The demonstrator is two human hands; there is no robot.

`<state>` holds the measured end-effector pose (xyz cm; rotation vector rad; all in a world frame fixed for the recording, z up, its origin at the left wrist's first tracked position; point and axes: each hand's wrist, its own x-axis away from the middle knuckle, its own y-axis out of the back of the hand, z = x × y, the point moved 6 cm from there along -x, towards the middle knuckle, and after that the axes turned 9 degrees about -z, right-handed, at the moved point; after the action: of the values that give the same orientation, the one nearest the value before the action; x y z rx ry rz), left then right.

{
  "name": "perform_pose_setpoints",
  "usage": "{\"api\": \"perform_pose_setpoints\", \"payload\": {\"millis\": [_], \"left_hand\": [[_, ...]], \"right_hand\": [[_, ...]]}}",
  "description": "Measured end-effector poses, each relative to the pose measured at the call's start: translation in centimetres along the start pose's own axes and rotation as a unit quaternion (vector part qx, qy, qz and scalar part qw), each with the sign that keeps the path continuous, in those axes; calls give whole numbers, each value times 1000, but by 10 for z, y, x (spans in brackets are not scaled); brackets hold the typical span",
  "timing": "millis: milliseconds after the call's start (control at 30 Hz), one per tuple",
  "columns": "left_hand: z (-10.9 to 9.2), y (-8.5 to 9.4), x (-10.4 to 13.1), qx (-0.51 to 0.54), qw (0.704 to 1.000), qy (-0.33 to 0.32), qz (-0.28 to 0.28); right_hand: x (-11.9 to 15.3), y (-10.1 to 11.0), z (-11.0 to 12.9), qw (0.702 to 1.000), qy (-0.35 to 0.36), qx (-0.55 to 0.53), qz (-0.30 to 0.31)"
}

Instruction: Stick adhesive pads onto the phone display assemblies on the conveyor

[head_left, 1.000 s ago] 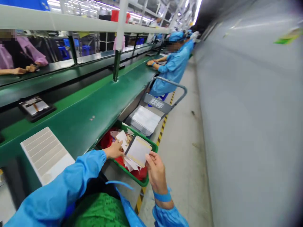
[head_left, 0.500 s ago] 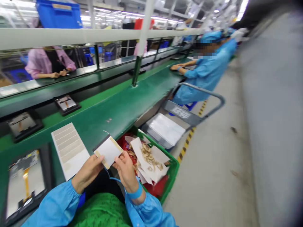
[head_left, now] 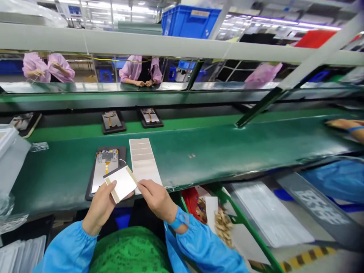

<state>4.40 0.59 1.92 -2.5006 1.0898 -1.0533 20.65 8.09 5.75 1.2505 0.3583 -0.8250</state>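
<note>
A flat white rectangular piece (head_left: 123, 183) with tan strips along two edges and a dark top edge is held up near the bench's front edge. My left hand (head_left: 102, 203) grips its lower left side, thumb on top. At its right corner, the thumb and fingers of my right hand (head_left: 156, 197) are pinched together on it. Behind it lies an opened device (head_left: 105, 167) with a circuit board and an orange ribbon, on a dark base. Partly behind my right hand is a white sheet with tan strips (head_left: 143, 155).
Several opened devices (head_left: 113, 120) sit along the back strip of the green bench (head_left: 199, 151). A green crate (head_left: 256, 242) of scraps stands below at right, beside a cart with plastic-wrapped sheets (head_left: 273, 212). A co-worker's hand (head_left: 341, 123) rests far right; people in pink work opposite.
The view has swung left, bringing the opened device nearer the middle. Both hands still hold the white piece, which is now in front of that device's lower right corner.
</note>
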Motion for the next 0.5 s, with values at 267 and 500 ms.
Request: {"api": "perform_pose_setpoints", "payload": {"millis": [267, 500], "left_hand": [[-5, 3, -12, -56, 996, 6, 68], [-3, 13, -22, -34, 994, 67, 82]], "right_hand": [[-10, -30, 9, 985, 88, 102, 106], [-12, 19, -70, 947, -256, 63, -182]]}}
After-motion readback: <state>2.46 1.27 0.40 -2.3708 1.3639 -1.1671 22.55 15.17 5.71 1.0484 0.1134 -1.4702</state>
